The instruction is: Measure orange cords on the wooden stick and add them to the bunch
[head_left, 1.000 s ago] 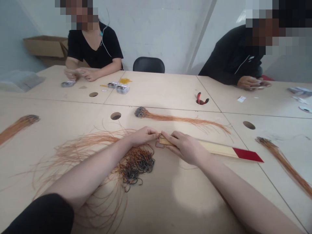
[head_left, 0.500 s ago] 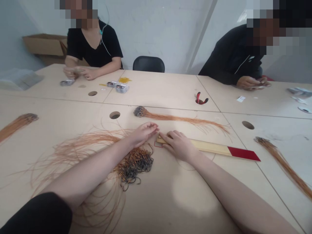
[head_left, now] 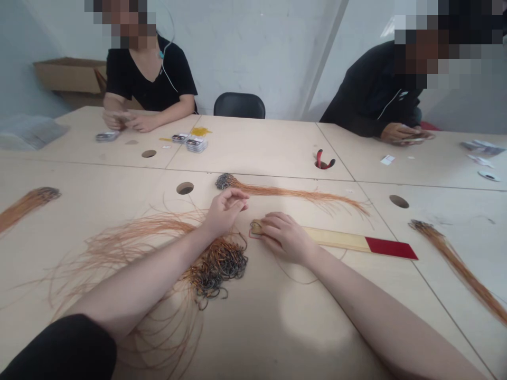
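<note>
My left hand (head_left: pixel 225 210) is raised a little above the table, fingers pinched together on something too thin to make out. Under its wrist lies a heap of dark hooks (head_left: pixel 217 265) whose orange lines (head_left: pixel 130 243) fan out to the left. My right hand (head_left: pixel 282 237) lies with curled fingers on the left end of a long wooden strip with a red end (head_left: pixel 344 240), pressing it to the table. A thin line loops on the table just below that hand.
A tied orange bundle (head_left: pixel 285 192) lies beyond my hands, another bundle (head_left: pixel 459 266) at the right, a third bundle (head_left: pixel 26 203) at the left. Red-handled pliers (head_left: pixel 322 160) sit by a table hole. Two other people work at the far side with small packets (head_left: pixel 196 143).
My left hand has lifted off the strip's end and drawn back to the left, fingers pinched. My right hand stays on the strip, which has shifted slightly left.
</note>
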`<move>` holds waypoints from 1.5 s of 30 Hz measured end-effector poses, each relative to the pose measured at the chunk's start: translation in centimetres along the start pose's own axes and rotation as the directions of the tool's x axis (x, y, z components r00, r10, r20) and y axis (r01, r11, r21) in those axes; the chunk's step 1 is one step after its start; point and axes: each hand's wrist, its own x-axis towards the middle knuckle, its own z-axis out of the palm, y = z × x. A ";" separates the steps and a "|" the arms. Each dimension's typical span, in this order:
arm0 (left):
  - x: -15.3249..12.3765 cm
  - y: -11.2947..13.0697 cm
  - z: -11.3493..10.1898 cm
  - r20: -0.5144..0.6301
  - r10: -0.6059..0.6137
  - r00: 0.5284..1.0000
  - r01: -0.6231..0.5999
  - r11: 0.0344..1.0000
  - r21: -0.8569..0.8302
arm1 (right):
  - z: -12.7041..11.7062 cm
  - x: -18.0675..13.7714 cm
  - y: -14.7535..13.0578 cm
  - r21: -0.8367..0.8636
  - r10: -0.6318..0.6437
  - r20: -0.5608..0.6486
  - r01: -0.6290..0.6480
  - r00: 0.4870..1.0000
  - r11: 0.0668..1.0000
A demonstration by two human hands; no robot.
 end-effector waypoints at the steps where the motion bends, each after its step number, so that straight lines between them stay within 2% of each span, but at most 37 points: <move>1: -0.2 0.0 -0.1 0.008 0.066 0.998 -0.066 0.990 0.124 | 0.1 -0.1 0.0 0.003 -0.016 -0.002 0.016 1.000 1.000; 3: -0.3 -0.1 -0.4 0.073 0.212 0.975 -0.223 0.904 0.365 | 0.2 -0.1 0.0 0.000 -0.022 -0.007 0.022 1.000 1.000; 6: -0.3 -0.2 -0.9 0.264 0.339 0.903 -0.429 0.681 0.593 | 0.4 -0.2 0.0 -0.007 0.002 -0.014 -0.002 1.000 1.000; 8: -0.2 -0.2 -1.0 0.374 0.334 0.865 -0.502 0.581 0.641 | 0.4 -0.1 0.0 -0.006 0.010 -0.011 -0.010 1.000 1.000; 11: -0.3 0.0 -1.0 0.475 0.261 0.840 -0.537 0.524 0.662 | 0.4 0.0 0.0 -0.003 0.005 0.003 -0.005 1.000 1.000; 15: -0.8 0.4 -0.6 0.544 0.199 0.815 -0.566 0.475 0.674 | 0.3 0.0 -0.2 -0.013 -0.007 0.027 0.007 1.000 1.000; 21: -1.6 0.4 -0.2 0.554 0.194 0.810 -0.578 0.430 0.694 | 0.5 -0.2 -0.6 -0.036 -0.015 0.015 0.015 1.000 0.999; 33: -1.6 -0.1 -0.6 0.547 0.173 0.819 -0.563 0.423 0.710 | 1.1 -0.7 -0.1 -0.050 0.009 0.017 -0.008 1.000 0.999; 39: -1.0 -0.1 -0.5 0.566 0.156 0.809 -0.571 0.432 0.698 | 0.9 -1.1 0.1 -0.041 0.098 -0.050 -0.100 0.994 0.994; 45: -0.7 -0.1 -0.4 0.576 0.168 0.800 -0.584 0.441 0.681 | 0.6 -0.9 0.0 -0.004 0.129 -0.040 -0.130 0.991 0.992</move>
